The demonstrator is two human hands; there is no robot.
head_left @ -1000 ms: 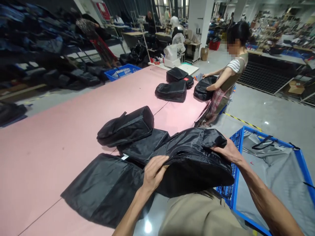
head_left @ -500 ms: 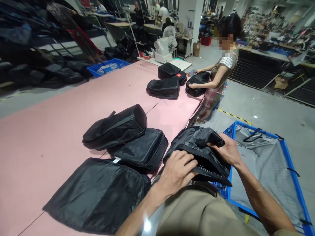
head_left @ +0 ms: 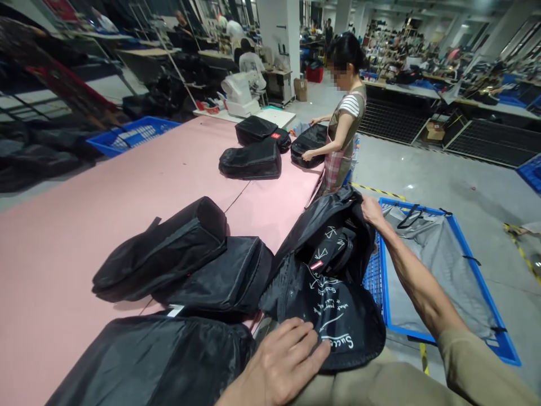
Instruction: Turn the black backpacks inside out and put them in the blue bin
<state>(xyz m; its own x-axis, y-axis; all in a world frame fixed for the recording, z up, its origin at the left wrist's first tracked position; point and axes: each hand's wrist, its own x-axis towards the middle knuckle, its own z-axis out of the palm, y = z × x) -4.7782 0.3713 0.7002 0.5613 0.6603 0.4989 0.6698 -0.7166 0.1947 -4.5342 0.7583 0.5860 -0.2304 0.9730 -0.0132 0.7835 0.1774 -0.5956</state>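
Observation:
A black backpack (head_left: 283, 282) lies unzipped at the table edge and over my lap, its front panel folded down towards me. White hand-drawn lettering and a small red and white label show on its black inner fabric. My right hand (head_left: 372, 212) grips the upper rim of the opening, fingers partly hidden behind the cloth. On the lower edge of the folded panel rests my left hand (head_left: 287, 355), fingers stretched and slightly apart, thumb out of sight. Left of it are a flat black bag (head_left: 147, 361) and two fuller black bags, one (head_left: 169, 248) leaning over the other (head_left: 224, 270).
The pink tabletop (head_left: 54, 242) carries more black bags (head_left: 253, 158) farther off. A co-worker (head_left: 344, 118) handles another bag (head_left: 310, 144) at the table's right side. A blue crate (head_left: 477, 270) with a grey liner stands at my right. A white sewing machine (head_left: 240, 93) is behind.
The backpack's opening has widened and its panel has folded down, uncovering the white print. My right hand has moved up and away with the rim; my left hand has come down towards me.

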